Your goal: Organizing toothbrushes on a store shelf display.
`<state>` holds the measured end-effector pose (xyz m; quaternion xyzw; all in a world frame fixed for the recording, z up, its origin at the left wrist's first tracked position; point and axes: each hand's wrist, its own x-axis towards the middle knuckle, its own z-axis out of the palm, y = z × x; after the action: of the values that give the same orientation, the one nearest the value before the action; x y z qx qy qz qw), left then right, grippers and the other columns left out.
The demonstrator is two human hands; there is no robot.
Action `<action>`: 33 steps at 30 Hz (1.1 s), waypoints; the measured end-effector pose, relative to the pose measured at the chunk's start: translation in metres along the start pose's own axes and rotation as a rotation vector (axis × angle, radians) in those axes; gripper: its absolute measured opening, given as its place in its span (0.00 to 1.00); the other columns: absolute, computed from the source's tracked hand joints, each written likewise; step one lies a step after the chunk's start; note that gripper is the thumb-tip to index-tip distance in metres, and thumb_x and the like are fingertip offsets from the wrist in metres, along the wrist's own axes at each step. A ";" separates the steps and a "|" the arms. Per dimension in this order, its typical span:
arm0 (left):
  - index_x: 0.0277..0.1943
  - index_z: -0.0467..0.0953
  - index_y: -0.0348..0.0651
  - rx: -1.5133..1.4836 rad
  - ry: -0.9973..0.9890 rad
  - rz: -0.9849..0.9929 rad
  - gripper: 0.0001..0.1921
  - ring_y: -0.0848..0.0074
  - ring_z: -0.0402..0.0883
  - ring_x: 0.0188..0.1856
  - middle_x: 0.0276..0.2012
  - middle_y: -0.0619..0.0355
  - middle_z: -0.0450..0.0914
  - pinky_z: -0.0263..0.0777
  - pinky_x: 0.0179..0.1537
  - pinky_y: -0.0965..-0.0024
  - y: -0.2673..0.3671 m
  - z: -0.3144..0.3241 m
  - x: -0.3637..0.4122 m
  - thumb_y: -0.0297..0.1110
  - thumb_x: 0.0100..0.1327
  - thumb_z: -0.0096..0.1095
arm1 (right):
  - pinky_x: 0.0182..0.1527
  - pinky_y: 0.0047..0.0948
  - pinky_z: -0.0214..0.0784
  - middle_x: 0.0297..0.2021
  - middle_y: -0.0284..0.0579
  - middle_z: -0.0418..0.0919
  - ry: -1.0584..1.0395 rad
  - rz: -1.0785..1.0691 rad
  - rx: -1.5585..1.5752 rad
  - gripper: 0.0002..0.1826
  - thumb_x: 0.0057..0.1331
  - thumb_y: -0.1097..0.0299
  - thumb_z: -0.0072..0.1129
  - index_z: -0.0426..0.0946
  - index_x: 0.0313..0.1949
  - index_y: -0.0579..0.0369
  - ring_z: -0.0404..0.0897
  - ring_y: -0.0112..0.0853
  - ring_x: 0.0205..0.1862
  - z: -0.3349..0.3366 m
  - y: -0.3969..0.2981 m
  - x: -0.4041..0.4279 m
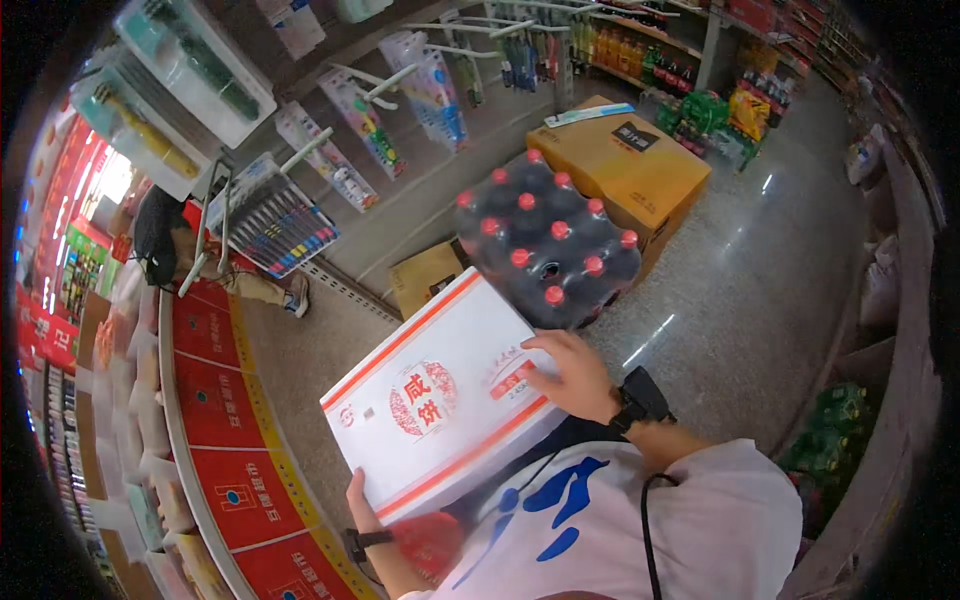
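Note:
A white cardboard carton [435, 397] with orange stripes and red printed writing is held at a slant in front of my body. My left hand [360, 491] grips its near left end, the fingers mostly hidden beneath. At the right end, my right hand [576, 375] holds the carton with fingers spread on the printed top; its thumb lies on the lid. Just beyond the carton stands a shrink-wrapped pack of dark bottles with red caps [551, 240]. Against that pack is a yellow-brown cardboard box [626, 161], with a packaged toothbrush [590, 115] lying on it.
A smaller brown carton [426, 279] sits on the floor by the shelf base. Hooks hold packaged toothbrushes [431, 90] ahead. Along the left curves a counter with red panels [225, 405]. Another person's leg [262, 289] shows beyond it. Green bottle packs [832, 424] stand at right.

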<state>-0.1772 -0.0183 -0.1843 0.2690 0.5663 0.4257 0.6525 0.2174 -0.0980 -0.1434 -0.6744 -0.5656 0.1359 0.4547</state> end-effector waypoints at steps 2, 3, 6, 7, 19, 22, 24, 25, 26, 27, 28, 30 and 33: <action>0.58 0.67 0.29 0.090 0.020 0.069 0.29 0.62 0.77 0.49 0.51 0.47 0.76 0.71 0.50 0.65 0.007 -0.020 0.002 0.47 0.64 0.55 | 0.53 0.38 0.67 0.49 0.52 0.76 -0.006 0.028 0.112 0.18 0.58 0.67 0.64 0.76 0.48 0.54 0.75 0.45 0.51 -0.009 -0.017 0.004; 0.58 0.67 0.29 0.048 0.015 0.104 0.30 0.62 0.77 0.49 0.51 0.46 0.76 0.71 0.50 0.65 0.015 -0.015 -0.005 0.49 0.65 0.55 | 0.53 0.37 0.67 0.49 0.52 0.76 -0.012 0.057 0.221 0.18 0.58 0.69 0.64 0.76 0.48 0.54 0.75 0.44 0.51 -0.013 -0.024 0.005; 0.59 0.66 0.29 -0.155 -0.119 0.124 0.29 0.63 0.77 0.49 0.51 0.46 0.75 0.71 0.50 0.65 0.033 0.002 -0.019 0.48 0.65 0.55 | 0.56 0.36 0.65 0.51 0.53 0.76 0.075 -0.020 0.204 0.16 0.57 0.69 0.64 0.79 0.46 0.55 0.75 0.44 0.52 -0.023 -0.028 0.014; 0.59 0.66 0.29 -0.154 -0.116 0.129 0.29 0.63 0.77 0.49 0.51 0.46 0.75 0.71 0.50 0.65 0.034 0.008 -0.016 0.48 0.65 0.55 | 0.55 0.35 0.66 0.53 0.54 0.75 0.126 -0.069 0.170 0.15 0.56 0.72 0.64 0.79 0.45 0.56 0.75 0.42 0.52 -0.027 -0.027 0.018; 0.53 0.72 0.31 0.185 -0.543 0.333 0.20 0.75 0.75 0.48 0.48 0.54 0.76 0.69 0.48 0.72 0.028 0.241 0.025 0.40 0.67 0.55 | 0.48 0.26 0.69 0.40 0.44 0.82 0.432 0.097 0.223 0.12 0.63 0.69 0.60 0.79 0.43 0.62 0.79 0.27 0.42 -0.192 0.119 0.102; 0.63 0.64 0.30 0.228 -0.577 0.221 0.29 0.73 0.73 0.53 0.55 0.52 0.74 0.68 0.50 0.73 0.014 0.305 0.039 0.39 0.65 0.59 | 0.44 0.26 0.70 0.37 0.44 0.83 0.531 0.139 0.095 0.13 0.63 0.67 0.60 0.80 0.43 0.62 0.80 0.27 0.40 -0.229 0.188 0.126; 0.65 0.59 0.32 0.242 -0.634 0.275 0.33 0.71 0.74 0.53 0.54 0.51 0.73 0.69 0.51 0.71 -0.005 0.339 0.049 0.42 0.63 0.61 | 0.38 0.30 0.72 0.34 0.46 0.83 0.710 0.197 -0.190 0.14 0.61 0.64 0.61 0.80 0.41 0.59 0.82 0.36 0.36 -0.227 0.202 0.136; 0.66 0.58 0.33 0.296 -0.594 0.257 0.33 0.72 0.74 0.53 0.53 0.51 0.73 0.69 0.52 0.70 -0.013 0.345 0.063 0.41 0.64 0.60 | 0.38 0.30 0.72 0.34 0.46 0.83 0.705 0.189 -0.182 0.14 0.61 0.64 0.61 0.80 0.41 0.59 0.82 0.36 0.36 -0.218 0.191 0.138; 0.66 0.58 0.33 0.294 -0.589 0.266 0.33 0.72 0.74 0.53 0.53 0.51 0.73 0.69 0.52 0.70 -0.027 0.344 0.082 0.41 0.64 0.60 | 0.42 0.35 0.71 0.37 0.47 0.83 0.671 0.193 -0.341 0.13 0.60 0.62 0.61 0.81 0.41 0.55 0.82 0.38 0.39 -0.211 0.173 0.135; 0.66 0.56 0.33 0.376 -0.553 0.353 0.34 0.70 0.73 0.54 0.54 0.49 0.73 0.68 0.54 0.69 -0.042 0.347 0.102 0.41 0.64 0.60 | 0.45 0.40 0.70 0.40 0.48 0.82 0.647 0.192 -0.507 0.12 0.60 0.60 0.62 0.81 0.40 0.52 0.81 0.40 0.41 -0.206 0.158 0.136; 0.66 0.55 0.33 0.458 -0.506 0.445 0.35 0.68 0.72 0.55 0.55 0.48 0.72 0.66 0.55 0.68 -0.051 0.347 0.117 0.40 0.63 0.61 | 0.50 0.46 0.67 0.42 0.48 0.81 0.582 0.145 -0.629 0.12 0.59 0.61 0.61 0.81 0.40 0.51 0.80 0.43 0.45 -0.190 0.150 0.140; 0.67 0.51 0.35 0.402 -0.578 0.383 0.38 0.66 0.71 0.57 0.56 0.44 0.71 0.64 0.58 0.67 -0.063 0.352 0.118 0.41 0.62 0.63 | 0.57 0.56 0.58 0.50 0.49 0.78 0.396 0.075 -0.716 0.13 0.59 0.60 0.60 0.80 0.42 0.49 0.75 0.45 0.53 -0.167 0.136 0.130; 0.68 0.49 0.36 0.410 -0.560 0.386 0.40 0.67 0.71 0.57 0.55 0.45 0.72 0.65 0.56 0.66 -0.056 0.360 0.113 0.44 0.61 0.65 | 0.60 0.66 0.51 0.56 0.48 0.73 0.303 -0.048 -0.734 0.17 0.60 0.58 0.58 0.77 0.48 0.47 0.69 0.44 0.60 -0.126 0.122 0.134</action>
<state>0.1850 0.0982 -0.2118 0.6008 0.3790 0.3288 0.6223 0.4267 -0.0311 -0.1233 -0.7910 -0.5189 -0.1868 0.2648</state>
